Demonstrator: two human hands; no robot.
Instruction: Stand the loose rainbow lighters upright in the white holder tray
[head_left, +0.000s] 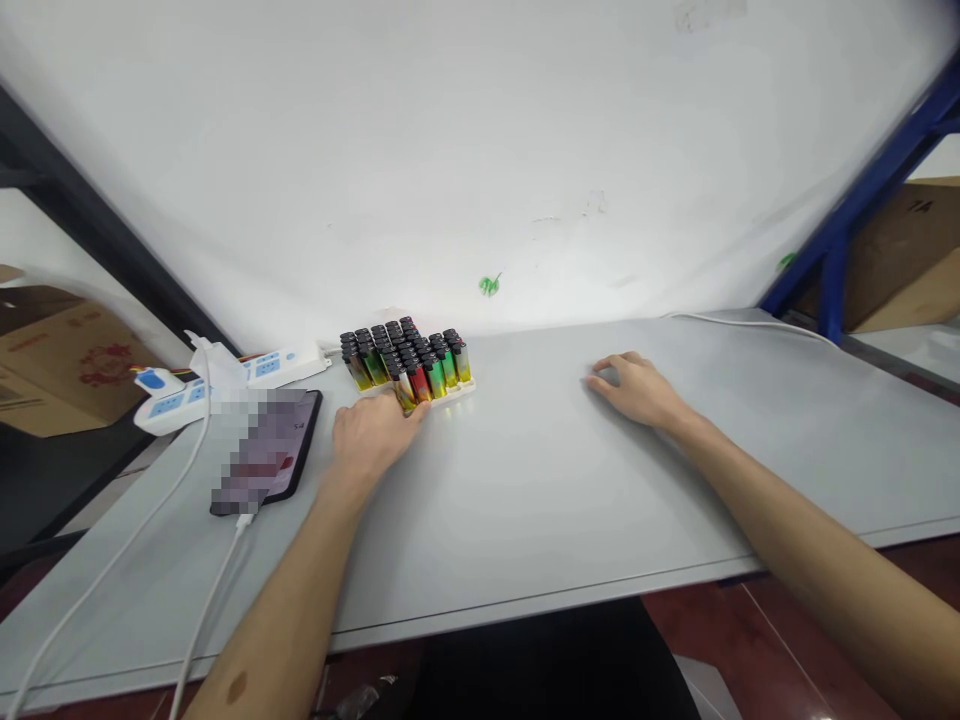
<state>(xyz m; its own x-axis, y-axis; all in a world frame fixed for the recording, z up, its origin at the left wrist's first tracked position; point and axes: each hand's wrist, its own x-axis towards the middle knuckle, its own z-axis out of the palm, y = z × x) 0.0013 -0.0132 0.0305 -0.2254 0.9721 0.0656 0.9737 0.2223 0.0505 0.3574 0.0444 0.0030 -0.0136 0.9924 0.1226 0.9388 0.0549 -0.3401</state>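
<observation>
Several lighters point(435, 377) with black tops and red, green, yellow and clear bodies stand upright in rows in a white tray point(454, 395) near the wall. My left hand point(375, 432) is closed at the tray's near left corner, with the thumb along its front edge. Its other fingers are partly hidden behind the hand and the lighters. To the right, apart from the tray, my right hand point(636, 388) rests on the grey table point(517, 500). It holds nothing, and its fingers are loosely bent with the thumb apart from them.
Left of my left forearm lies a phone point(300, 445) with a white cable point(217, 580) plugged in. Behind it is a white power strip point(277, 366) with plugs. A white wall point(480, 150) bounds the back. Cardboard boxes point(75, 360) stand beyond the table's sides.
</observation>
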